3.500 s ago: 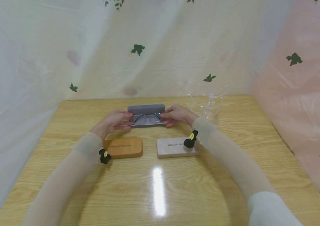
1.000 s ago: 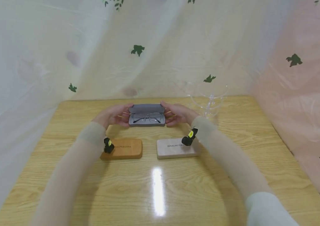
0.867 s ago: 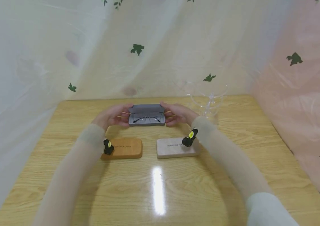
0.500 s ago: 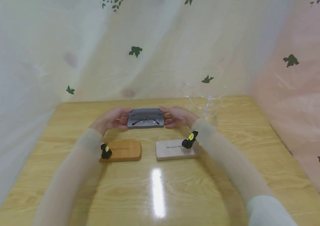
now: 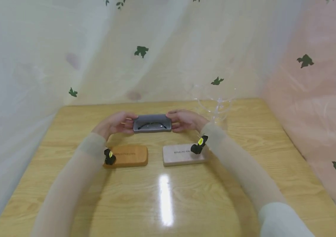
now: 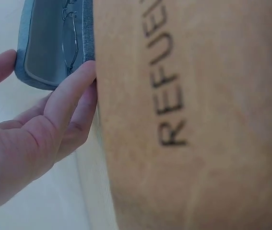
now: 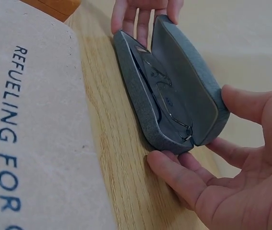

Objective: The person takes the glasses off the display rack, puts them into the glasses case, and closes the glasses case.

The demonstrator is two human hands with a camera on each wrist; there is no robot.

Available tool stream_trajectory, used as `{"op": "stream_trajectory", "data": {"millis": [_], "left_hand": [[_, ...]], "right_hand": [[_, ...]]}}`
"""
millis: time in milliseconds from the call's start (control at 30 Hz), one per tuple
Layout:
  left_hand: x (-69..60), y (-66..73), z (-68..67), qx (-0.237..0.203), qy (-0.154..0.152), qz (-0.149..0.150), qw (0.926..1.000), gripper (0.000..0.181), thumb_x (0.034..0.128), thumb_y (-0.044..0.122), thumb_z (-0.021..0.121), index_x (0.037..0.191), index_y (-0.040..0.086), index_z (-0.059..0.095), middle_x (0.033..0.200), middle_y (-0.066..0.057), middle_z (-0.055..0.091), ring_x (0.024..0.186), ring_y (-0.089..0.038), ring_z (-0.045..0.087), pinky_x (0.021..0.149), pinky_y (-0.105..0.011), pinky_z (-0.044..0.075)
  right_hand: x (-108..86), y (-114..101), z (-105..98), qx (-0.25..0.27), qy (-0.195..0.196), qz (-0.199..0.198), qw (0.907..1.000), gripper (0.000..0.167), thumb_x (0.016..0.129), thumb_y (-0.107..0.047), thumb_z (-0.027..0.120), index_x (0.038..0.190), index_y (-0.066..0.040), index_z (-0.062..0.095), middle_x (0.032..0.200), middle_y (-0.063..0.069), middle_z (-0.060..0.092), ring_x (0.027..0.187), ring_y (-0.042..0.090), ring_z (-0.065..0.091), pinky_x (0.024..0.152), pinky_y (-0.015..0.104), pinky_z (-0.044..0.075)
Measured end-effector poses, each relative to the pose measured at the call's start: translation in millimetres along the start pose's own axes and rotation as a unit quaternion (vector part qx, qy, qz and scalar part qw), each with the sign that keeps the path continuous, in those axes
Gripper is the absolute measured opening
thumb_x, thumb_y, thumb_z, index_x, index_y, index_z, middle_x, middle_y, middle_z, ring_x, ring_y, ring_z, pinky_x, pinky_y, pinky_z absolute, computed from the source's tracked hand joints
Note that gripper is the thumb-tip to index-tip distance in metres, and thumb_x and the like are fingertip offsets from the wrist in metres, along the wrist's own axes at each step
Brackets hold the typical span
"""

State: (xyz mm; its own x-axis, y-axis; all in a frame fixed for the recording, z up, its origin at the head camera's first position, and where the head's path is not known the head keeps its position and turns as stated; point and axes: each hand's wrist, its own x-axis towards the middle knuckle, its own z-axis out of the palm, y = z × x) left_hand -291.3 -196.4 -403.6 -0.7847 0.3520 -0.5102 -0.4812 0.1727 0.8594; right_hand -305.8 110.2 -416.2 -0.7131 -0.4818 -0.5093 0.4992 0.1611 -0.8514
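In the head view a grey glasses case [image 5: 152, 118] lies on the table with its lid raised and tilted forward. Inside it sits a pair of thin-framed glasses [image 7: 163, 91], temples toward the front in the head view. My left hand [image 5: 117, 123] holds the left end, thumb at the lid's corner and fingers against the base. At the other end my right hand [image 5: 186, 120] does likewise; the right wrist view shows its thumb on the lid's outer side and fingertips touching the base. The lid partly hides the glasses in the head view.
Nearer the front lie an orange-brown glasses case [image 5: 130, 155], partly behind the left wrist's camera, and a pale glasses case [image 5: 180, 154], partly under the right wrist. A clear plastic stand [image 5: 219, 107] rises at the back right. Patterned sheeting [image 5: 168, 59] surrounds the wooden table [image 5: 203, 200].
My hands, earlier at the glasses' sides in the case, have moved to the lid's corners. Over the last second the lid has swung forward and down, covering more of the glasses from above.
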Motion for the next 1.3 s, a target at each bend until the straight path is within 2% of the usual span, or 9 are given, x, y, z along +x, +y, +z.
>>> {"op": "stream_trajectory", "data": {"millis": [133,267,733,900,1000,1133,1200,1267,1300], "left_hand": [[-3.6,-1.8,7.6,0.039,0.023,-0.012,0.9989,0.054,0.0997,0.003,0.055,0.149,-0.008,0.036,0.142,-0.029,0.046,0.112,-0.026,0.06,0.1,-0.04,0.054],[-3.6,-2.1,14.0,0.065,0.036,-0.024,0.997,0.068,0.0991,-0.003,0.054,0.157,-0.01,0.017,0.151,-0.032,0.036,0.12,-0.029,0.054,0.103,-0.038,0.051],[1.0,-1.5,10.4,0.061,0.039,-0.031,0.9969,0.068,0.099,-0.002,0.056,0.157,-0.008,0.02,0.149,-0.031,0.038,0.117,-0.028,0.055,0.102,-0.037,0.052],[-1.0,-5.8,2.4,0.135,0.01,0.002,0.9908,0.068,0.1017,0.006,0.058,0.156,-0.009,0.021,0.149,-0.033,0.04,0.131,-0.04,0.05,0.104,-0.043,0.05],[-2.0,-6.5,-2.8,0.198,-0.01,0.032,0.9796,0.068,0.1041,0.013,0.057,0.156,-0.009,0.02,0.152,-0.033,0.037,0.129,-0.041,0.052,0.102,-0.044,0.052],[-5.3,-0.2,-1.0,0.277,-0.018,0.056,0.959,0.067,0.1058,0.018,0.055,0.155,-0.011,0.021,0.148,-0.034,0.04,0.101,-0.03,0.062,0.093,-0.043,0.057],[-10.3,6.2,2.4,0.342,-0.01,0.075,0.9365,0.064,0.106,0.02,0.055,0.153,-0.013,0.025,0.144,-0.035,0.045,0.1,-0.031,0.063,0.093,-0.047,0.056],[-18.4,14.3,6.5,0.418,0.008,0.101,0.9028,0.061,0.1058,0.022,0.055,0.15,-0.012,0.032,0.141,-0.035,0.049,0.109,-0.039,0.062,0.098,-0.052,0.052],[-22.8,18.5,8.0,0.455,0.02,0.121,0.882,0.059,0.1056,0.023,0.055,0.149,-0.013,0.036,0.141,-0.035,0.049,0.116,-0.042,0.059,0.102,-0.055,0.049]], "right_hand": [[0.9,5,4,-0.04,0.043,0.003,0.9983,0.062,0.101,-0.009,0.062,0.156,-0.007,0.033,0.135,0.021,0.057,0.108,0.027,0.063,0.1,0.041,0.054],[2.2,8,6,-0.063,0.077,0.001,0.995,0.06,0.099,-0.004,0.065,0.153,-0.006,0.039,0.123,0.02,0.062,0.097,0.021,0.064,0.092,0.037,0.058],[2.6,7,5,-0.048,0.084,0.013,0.9952,0.06,0.099,-0.006,0.066,0.153,-0.008,0.041,0.125,0.019,0.061,0.1,0.023,0.063,0.094,0.038,0.058],[2.1,9,5,-0.047,0.085,0.011,0.9953,0.06,0.099,-0.006,0.066,0.153,-0.009,0.04,0.125,0.02,0.061,0.101,0.025,0.064,0.094,0.039,0.058],[2.9,8,5,-0.053,0.085,0.01,0.9949,0.061,0.099,-0.007,0.066,0.154,-0.01,0.04,0.124,0.019,0.062,0.099,0.024,0.065,0.091,0.039,0.059],[1.4,5,5,-0.091,0.087,0.009,0.992,0.061,0.1,-0.01,0.065,0.154,-0.01,0.039,0.126,0.019,0.06,0.093,0.023,0.063,0.087,0.039,0.061],[-3.2,3,4,-0.144,0.083,-0.002,0.986,0.06,0.101,-0.013,0.064,0.155,-0.01,0.038,0.131,0.019,0.056,0.091,0.023,0.061,0.085,0.04,0.061],[-11.4,1,4,-0.229,0.078,-0.025,0.97,0.059,0.102,-0.018,0.063,0.155,-0.009,0.038,0.137,0.02,0.054,0.095,0.026,0.062,0.086,0.041,0.06],[-18.3,-1,4,-0.282,0.074,-0.046,0.9554,0.058,0.103,-0.02,0.062,0.155,-0.008,0.039,0.139,0.021,0.054,0.1,0.028,0.063,0.089,0.043,0.059]]}}
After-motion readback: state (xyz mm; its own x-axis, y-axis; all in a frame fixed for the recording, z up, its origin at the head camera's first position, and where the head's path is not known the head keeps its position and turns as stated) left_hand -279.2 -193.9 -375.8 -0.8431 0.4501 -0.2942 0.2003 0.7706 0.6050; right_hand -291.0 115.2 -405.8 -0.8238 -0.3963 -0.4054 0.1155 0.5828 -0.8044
